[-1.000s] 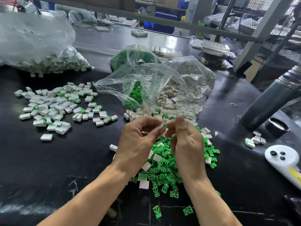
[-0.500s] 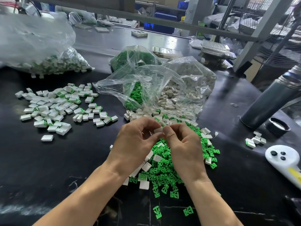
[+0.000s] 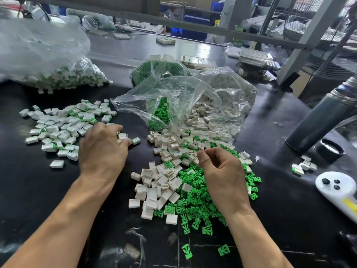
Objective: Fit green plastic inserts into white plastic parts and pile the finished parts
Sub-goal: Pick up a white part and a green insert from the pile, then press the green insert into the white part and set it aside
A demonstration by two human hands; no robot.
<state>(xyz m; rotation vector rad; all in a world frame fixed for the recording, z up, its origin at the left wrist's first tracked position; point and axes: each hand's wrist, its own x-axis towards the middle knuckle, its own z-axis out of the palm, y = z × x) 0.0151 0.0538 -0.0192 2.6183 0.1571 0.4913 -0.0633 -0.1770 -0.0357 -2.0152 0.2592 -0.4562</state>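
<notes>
White parts (image 3: 166, 182): light, stiff, smooth shells; I take them by the flat sides; green inserts (image 3: 199, 207): small, rigid, heaped beside them; finished pile (image 3: 63, 128) far left; my left hand (image 3: 102, 149) loose over it, grip unclear; right hand (image 3: 222, 171) curled, empty.

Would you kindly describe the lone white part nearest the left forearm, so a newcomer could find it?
Start at the pile of finished parts on the left of the black table. Just below its near edge lies the lone white part, flat, apart from the rest, with no green visible.
</notes>
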